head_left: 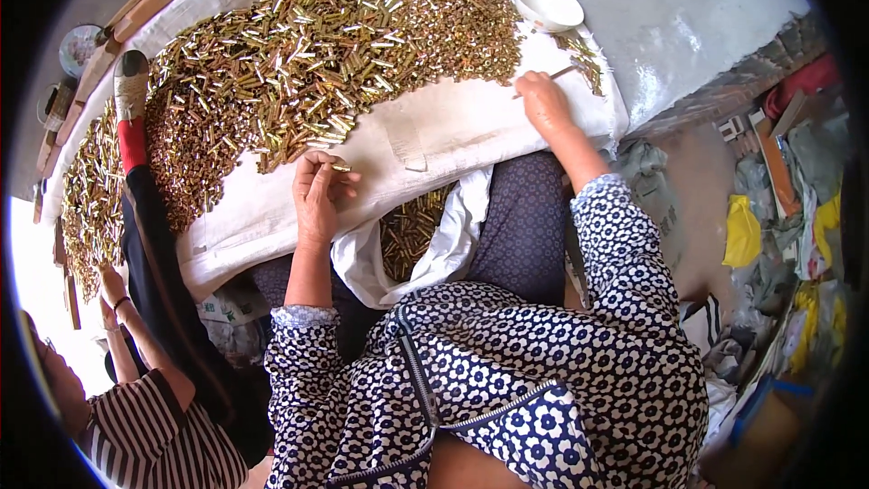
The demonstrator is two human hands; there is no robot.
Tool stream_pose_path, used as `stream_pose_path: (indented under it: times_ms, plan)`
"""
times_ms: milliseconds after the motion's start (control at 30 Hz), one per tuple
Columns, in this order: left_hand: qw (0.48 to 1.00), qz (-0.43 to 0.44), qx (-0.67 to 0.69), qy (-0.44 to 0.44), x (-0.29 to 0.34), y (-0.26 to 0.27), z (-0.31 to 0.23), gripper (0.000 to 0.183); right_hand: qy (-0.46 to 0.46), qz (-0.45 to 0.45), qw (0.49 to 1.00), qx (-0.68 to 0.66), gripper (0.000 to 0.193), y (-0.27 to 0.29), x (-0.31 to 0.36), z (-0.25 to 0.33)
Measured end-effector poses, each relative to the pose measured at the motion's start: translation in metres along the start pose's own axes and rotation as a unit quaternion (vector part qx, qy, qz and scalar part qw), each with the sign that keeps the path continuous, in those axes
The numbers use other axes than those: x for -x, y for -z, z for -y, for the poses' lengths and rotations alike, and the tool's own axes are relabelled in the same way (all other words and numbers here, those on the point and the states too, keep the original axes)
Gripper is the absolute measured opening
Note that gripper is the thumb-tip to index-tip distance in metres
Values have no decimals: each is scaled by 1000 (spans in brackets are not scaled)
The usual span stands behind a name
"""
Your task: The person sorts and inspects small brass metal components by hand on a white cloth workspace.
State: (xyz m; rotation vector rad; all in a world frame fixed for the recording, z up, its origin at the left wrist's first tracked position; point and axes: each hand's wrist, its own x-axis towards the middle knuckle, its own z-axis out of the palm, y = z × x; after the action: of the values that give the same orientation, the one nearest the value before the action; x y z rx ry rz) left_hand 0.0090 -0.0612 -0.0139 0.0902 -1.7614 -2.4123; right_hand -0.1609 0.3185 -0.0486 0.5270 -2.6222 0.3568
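My left hand (pixel 317 186) is closed, pinching a short brass-coloured metal piece (pixel 340 167) between thumb and fingers above the cloth's near edge. Farther right, my right hand (pixel 546 104) is closed just over the white cloth (pixel 434 122). A thin dark rod (pixel 563 71) shows beside its knuckles; whether the fingers grip it I cannot tell. Ahead of both hands spreads a wide heap of small brass-coloured metal pieces (pixel 344 45), some long, some short. In front of my lap, a white sack (pixel 462 231) stands open with similar long pieces (pixel 412 235) inside.
A white bowl (pixel 549 5) sits at the far right of the cloth, with a small group of pieces (pixel 584 59) beside it. At left, a co-worker in a striped shirt (pixel 145 426) reaches into the heap; their red-socked leg (pixel 133 140) crosses it. Bags (pixel 742 231) clutter the right.
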Motion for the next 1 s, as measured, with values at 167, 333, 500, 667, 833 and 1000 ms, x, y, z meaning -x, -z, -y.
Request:
stream_pose_path:
  times_ms: [167, 333, 500, 667, 833, 1000]
  plan:
    - [1000, -1, 1, 5, 0, -2, -2, 8, -41, 7, 991, 128, 16, 23, -9, -2]
    - [1000, 2, 3, 3, -1, -1, 3, 8, -83, -62, 993, -63, 38, -27, -37, 13]
    - [1000, 0, -7, 1, 0, 0, 3, 9, -201, -43, 969, -137, 42, -37, -53, 39]
    - [1000, 3, -10, -3, -1, -2, 1, 8, -145, -108, 978, -103, 41, -59, -46, 66]
    - [1000, 6, 3, -15, -4, -1, 1, 8, -112, -89, 983, -117, 38, -51, -36, 100]
    - [1000, -6, 12, -8, -2, -1, 1, 8, -85, -35, 991, -101, 40, -46, -26, 157]
